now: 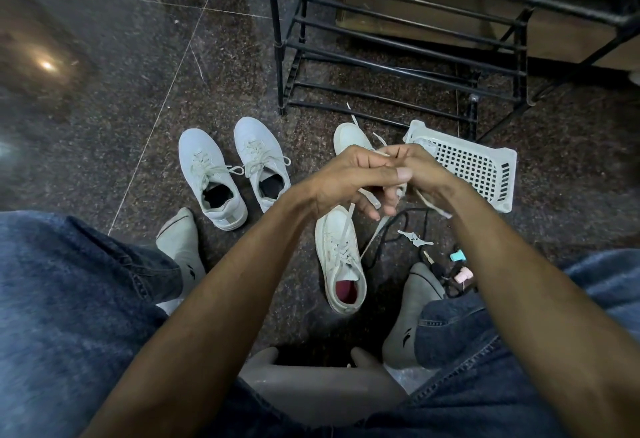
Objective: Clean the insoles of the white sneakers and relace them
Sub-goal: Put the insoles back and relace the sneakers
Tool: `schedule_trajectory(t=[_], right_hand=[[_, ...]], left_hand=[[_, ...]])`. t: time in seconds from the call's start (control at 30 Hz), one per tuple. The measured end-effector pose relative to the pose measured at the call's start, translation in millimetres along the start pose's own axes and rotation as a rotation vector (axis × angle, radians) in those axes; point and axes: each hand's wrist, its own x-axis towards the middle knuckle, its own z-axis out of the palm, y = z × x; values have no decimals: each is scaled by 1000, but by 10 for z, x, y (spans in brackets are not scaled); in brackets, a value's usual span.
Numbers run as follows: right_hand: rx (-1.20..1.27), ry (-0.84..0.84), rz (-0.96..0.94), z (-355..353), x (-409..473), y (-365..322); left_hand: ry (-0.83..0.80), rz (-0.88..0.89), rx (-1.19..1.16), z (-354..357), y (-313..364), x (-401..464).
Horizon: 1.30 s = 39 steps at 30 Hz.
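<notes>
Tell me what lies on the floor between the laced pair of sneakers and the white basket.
In the head view, a white sneaker lies between the laced pair and the basket, largely hidden behind the hands working a lace.

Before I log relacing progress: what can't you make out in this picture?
Head view only:
- Far white sneaker: mostly hidden behind the left hand and right hand.
- Lace ends: buried in the fingers; knot state unclear.
- Basket contents: not visible.
- Small items by the right foot: too small to identify.
</notes>
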Motion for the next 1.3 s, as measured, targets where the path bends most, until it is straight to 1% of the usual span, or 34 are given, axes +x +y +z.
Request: schedule_trajectory(t=[0.07, 0.13, 0.23, 0.3, 0.33, 0.4, 0.5, 0.53, 0.57, 0.63, 0.67, 0.7, 0.77, 0.83, 0.87, 0.93, 0.97, 1.07, 1.13, 1.2, 1.23, 1.3], right_hand=[[-26, -98, -20, 11, -10, -2], [-45, -163, -23, 35, -1, 38], [-68, -257, 25, 35, 22, 83], [-85, -308, 32, 48, 20, 86], [-80, -300, 29, 56, 15, 83], [-82, -209, 35, 73, 19, 61], [-107, -76, 45, 86, 61, 62], [-121, -48, 45, 87, 69, 68], [-131, -26, 46, 88, 72, 72], [-160, 10, 40, 98, 59, 59], [-181, 23, 41, 106, 50, 48], [-205, 34, 47, 111, 43, 36], [-236, 59, 70, 136, 26, 18], [-247, 89, 125, 157, 9, 26], [-250, 83, 164, 163, -8, 32], [-250, 17, 223, 181, -24, 53], [-241, -20, 233, 194, -25, 60], [-210, -78, 225, 188, -13, 83], [-204, -100, 214, 162, 1, 108], [-190, -45, 210, 127, 47, 176], [-184, 27, 222, 110, 75, 220], [-208, 229, 259, 47, 143, 356]], left_hand=[[34, 34, -79, -40, 15, 2], [127, 76, -139, -78, 19, 35], [391, 76, -213, -158, -5, 95], [528, 64, -279, -243, -53, 111], [566, 60, -317, -283, -89, 112], [627, 46, -343, -336, -175, 112], [747, -64, -170, -330, -315, 108], [751, -129, -85, -314, -345, 95], [715, -207, 1, -299, -379, 85], [559, -384, 117, -271, -441, 70], [485, -446, 153, -243, -458, 66], [441, -471, 176, -216, -474, 75], [452, -415, 151, -186, -513, 116], [475, -299, 84, -177, -557, 131], [455, -250, 78, -174, -593, 137], [383, -177, 73, -173, -665, 141], [361, -152, 81, -183, -683, 139], [346, -95, 210, -251, -738, 159], [385, -92, 266, -329, -754, 159], [436, -129, 288, -430, -772, 134], [473, -158, 317, -484, -789, 119], [583, -241, 361, -633, -859, 61]])
